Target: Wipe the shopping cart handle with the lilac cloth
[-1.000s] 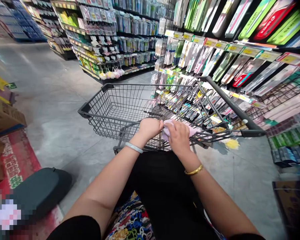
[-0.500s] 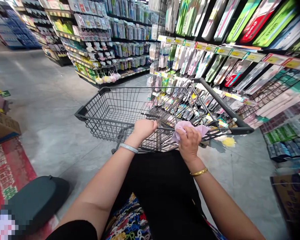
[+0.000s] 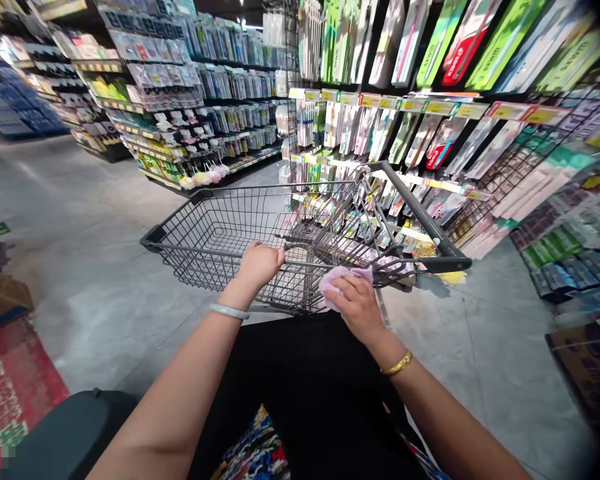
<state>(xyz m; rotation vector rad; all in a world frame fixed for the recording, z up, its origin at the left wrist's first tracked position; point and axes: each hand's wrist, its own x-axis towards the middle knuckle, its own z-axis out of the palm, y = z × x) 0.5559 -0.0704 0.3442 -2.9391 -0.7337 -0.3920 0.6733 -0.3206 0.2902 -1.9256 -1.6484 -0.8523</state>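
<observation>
A dark grey wire shopping cart (image 3: pixel 200 260) stands sideways in front of me, its basket to the left and its push handle (image 3: pixel 415 207) to the right. My left hand (image 3: pixel 260 267) is closed around the near top rim of the basket. Against the near side of the cart, nearer the handle, my right hand (image 3: pixel 355 300) presses a crumpled pale purple cloth (image 3: pixel 333 287). Part of that cloth is hidden under the fingers. Inside the basket, only bare wire and the folding rear frame show.
Racks of packaged toothbrushes (image 3: pixel 440 147) rise just behind the cart. More shelves (image 3: pixel 175 127) stand back left. A dark grey rounded object (image 3: pixel 75 433) lies at lower left, near a cardboard box (image 3: pixel 5 300). Another carton (image 3: pixel 580 367) sits at right on the grey floor.
My right hand and the cloth have slid left and slightly down along the cart's side. My left hand still grips the rim. The camera view has shifted, moving the cart left in view.
</observation>
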